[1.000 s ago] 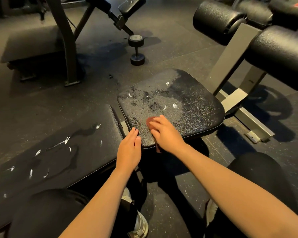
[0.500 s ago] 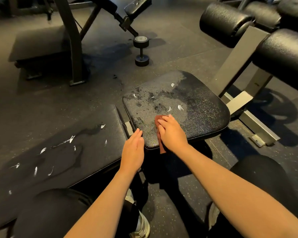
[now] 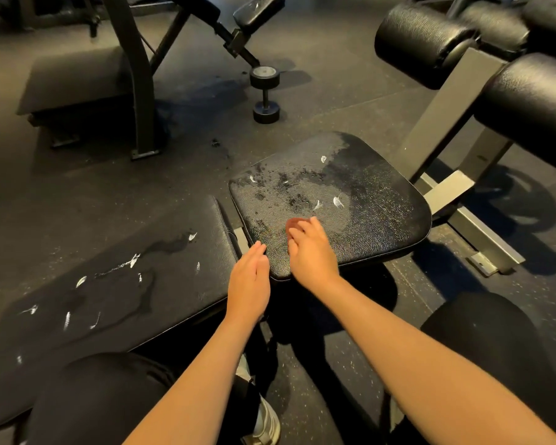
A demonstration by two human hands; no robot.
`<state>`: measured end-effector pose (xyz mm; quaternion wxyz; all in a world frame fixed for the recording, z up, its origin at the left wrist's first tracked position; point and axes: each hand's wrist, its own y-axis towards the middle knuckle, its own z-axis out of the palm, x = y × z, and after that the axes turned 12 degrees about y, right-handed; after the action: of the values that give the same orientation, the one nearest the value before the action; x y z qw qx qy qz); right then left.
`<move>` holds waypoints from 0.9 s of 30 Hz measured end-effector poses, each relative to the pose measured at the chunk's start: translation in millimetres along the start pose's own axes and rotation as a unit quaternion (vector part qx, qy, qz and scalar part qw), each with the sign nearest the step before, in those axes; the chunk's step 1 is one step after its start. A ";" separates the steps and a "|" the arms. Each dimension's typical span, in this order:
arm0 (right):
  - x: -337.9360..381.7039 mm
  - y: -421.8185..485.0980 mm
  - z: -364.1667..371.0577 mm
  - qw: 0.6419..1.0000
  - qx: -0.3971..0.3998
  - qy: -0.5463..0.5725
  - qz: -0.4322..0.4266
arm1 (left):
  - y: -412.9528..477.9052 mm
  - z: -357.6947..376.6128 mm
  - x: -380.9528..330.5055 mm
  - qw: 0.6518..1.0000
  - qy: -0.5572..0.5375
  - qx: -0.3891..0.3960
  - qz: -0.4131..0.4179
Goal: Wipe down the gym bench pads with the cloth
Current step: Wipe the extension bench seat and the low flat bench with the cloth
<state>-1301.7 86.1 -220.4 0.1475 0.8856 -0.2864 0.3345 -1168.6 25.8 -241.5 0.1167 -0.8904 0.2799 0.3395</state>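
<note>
The black seat pad (image 3: 366,200) is blotched with wet patches and white streaks. My right hand (image 3: 312,255) lies on its near part with fingers bent over a reddish-brown cloth (image 3: 291,223); only a corner of the cloth shows past the fingertips. Just to the left, my left hand (image 3: 249,281) rests flat with straight fingers against the pad's near left edge, by the gap to the long back pad (image 3: 126,284). That back pad also carries a dark wet trail and white streaks.
Black roller pads (image 3: 424,43) on a grey steel frame (image 3: 453,101) rise at the right. A dumbbell (image 3: 265,94) stands on the rubber floor beyond the seat. Another bench's frame (image 3: 135,75) is at the back left. My knees (image 3: 103,399) are low in view.
My right hand with the cloth has shifted only slightly on the near part of the seat pad. The cloth's end no longer hangs below my palm. My left hand stays put.
</note>
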 end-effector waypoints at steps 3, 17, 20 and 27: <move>12.2 -8.7 20.0 0.996 0.055 0.022 -0.069 | 3.1 -1.2 -2.4 1.000 -0.018 -0.004 -0.013; 9.2 3.9 14.2 0.993 0.089 -0.003 -0.076 | 6.5 -7.8 0.6 0.998 -0.037 -0.017 -0.045; -6.3 10.4 -4.8 0.999 0.042 -0.006 -0.009 | 3.0 -5.6 0.3 0.999 -0.026 -0.009 -0.023; 6.9 -9.1 10.9 0.992 0.082 -0.014 -0.094 | 10.3 0.9 3.8 0.999 -0.008 -0.020 -0.028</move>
<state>-1286.5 85.6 -224.4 0.1016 0.9223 -0.1755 0.3291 -1172.7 16.2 -244.8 0.1103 -0.8972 0.2471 0.3490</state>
